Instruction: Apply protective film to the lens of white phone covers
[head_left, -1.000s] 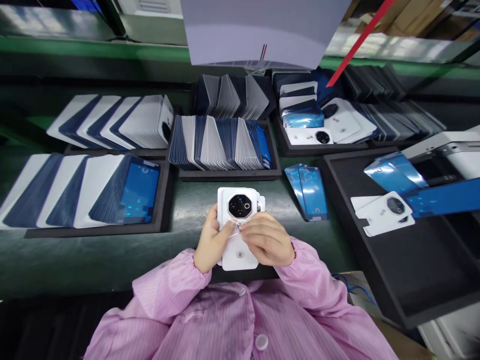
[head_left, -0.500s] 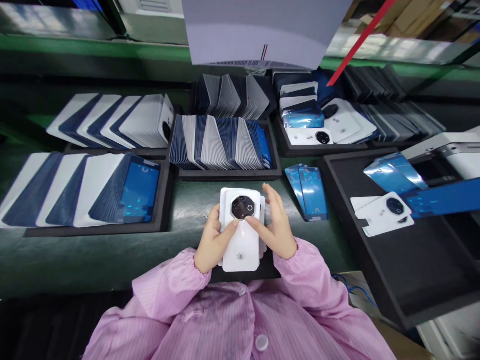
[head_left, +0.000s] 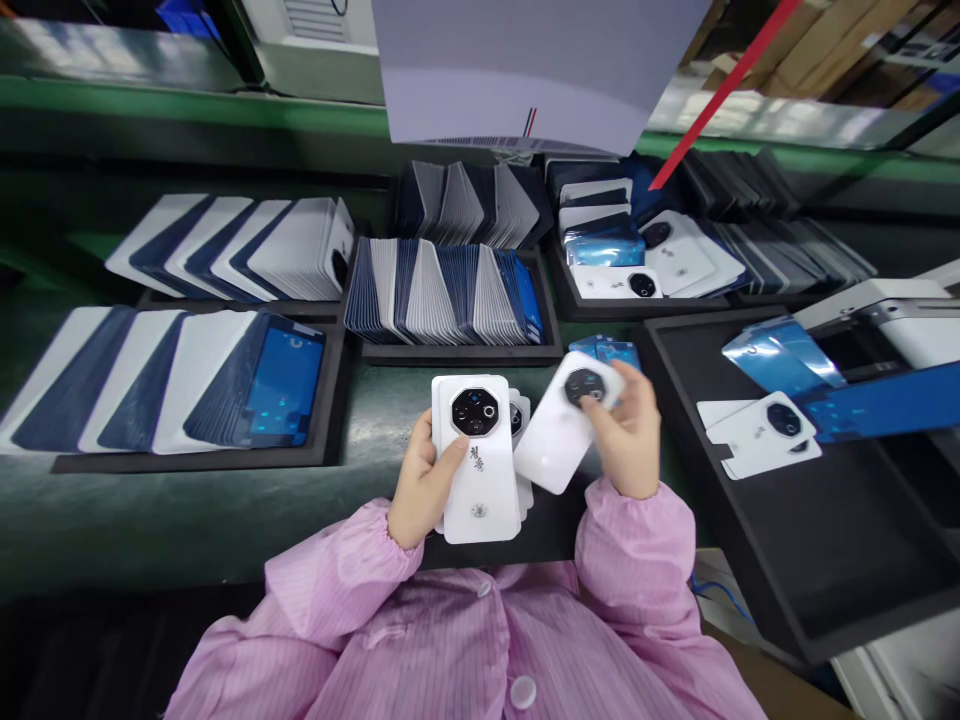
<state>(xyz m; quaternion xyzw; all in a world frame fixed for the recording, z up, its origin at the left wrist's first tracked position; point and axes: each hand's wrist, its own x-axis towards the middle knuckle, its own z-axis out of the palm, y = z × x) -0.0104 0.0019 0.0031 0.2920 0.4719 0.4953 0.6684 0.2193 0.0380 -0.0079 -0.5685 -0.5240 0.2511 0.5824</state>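
Observation:
My left hand is closed on the left edge of a white phone back cover with a black octagonal camera area and dark markings. Its thumb lies on the front, just below the camera area. More white covers show behind it, slightly fanned to the right. My right hand pinches a second white phone back cover, tilted, its thumb by the camera area. This one is apart from the front cover at left. Blue film-covered panels lie partly hidden behind my right hand.
Black foam trays with rows of white and dark blue panels stand along the back and left. At right, a larger black tray holds white covers and blue-film panels. A white sheet hangs above the back.
My right hand has moved right, taking one white cover off the front of the held ones. A cover with dark markings is now frontmost in my left hand, which has stayed about in place.

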